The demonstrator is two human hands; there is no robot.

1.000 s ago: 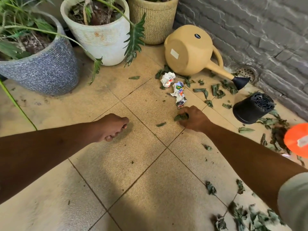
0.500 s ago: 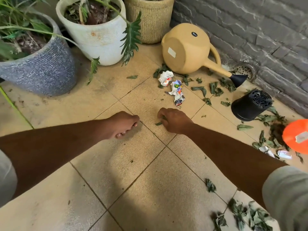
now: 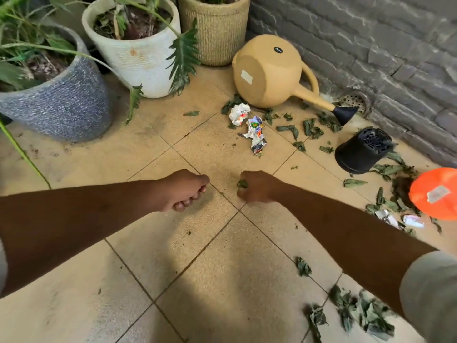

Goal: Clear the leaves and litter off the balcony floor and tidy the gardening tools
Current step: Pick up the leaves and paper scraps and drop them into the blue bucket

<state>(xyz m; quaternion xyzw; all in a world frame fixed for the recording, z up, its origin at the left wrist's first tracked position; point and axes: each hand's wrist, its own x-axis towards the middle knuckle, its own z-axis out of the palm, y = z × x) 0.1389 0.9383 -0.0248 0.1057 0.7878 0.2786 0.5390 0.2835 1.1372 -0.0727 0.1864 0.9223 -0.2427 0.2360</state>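
The orange lid (image 3: 436, 193) is cut off at the frame's right edge. The right hand (image 3: 257, 186) grips a leaf (image 3: 242, 183) in its curled fingers above the floor (image 3: 173, 243). The left hand (image 3: 184, 190), fingers curled and holding nothing visible, sits just beside it.

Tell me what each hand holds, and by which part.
The right hand grips crumpled green leaves in its fist; a bit pokes out by the thumb. The left hand has curled fingers; nothing shows in it, though the palm is hidden.

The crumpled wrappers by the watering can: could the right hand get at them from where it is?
Probably yes: bare tile lies between the right hand and the crumpled wrappers. But it already grips leaves, so grabbing more may be awkward.
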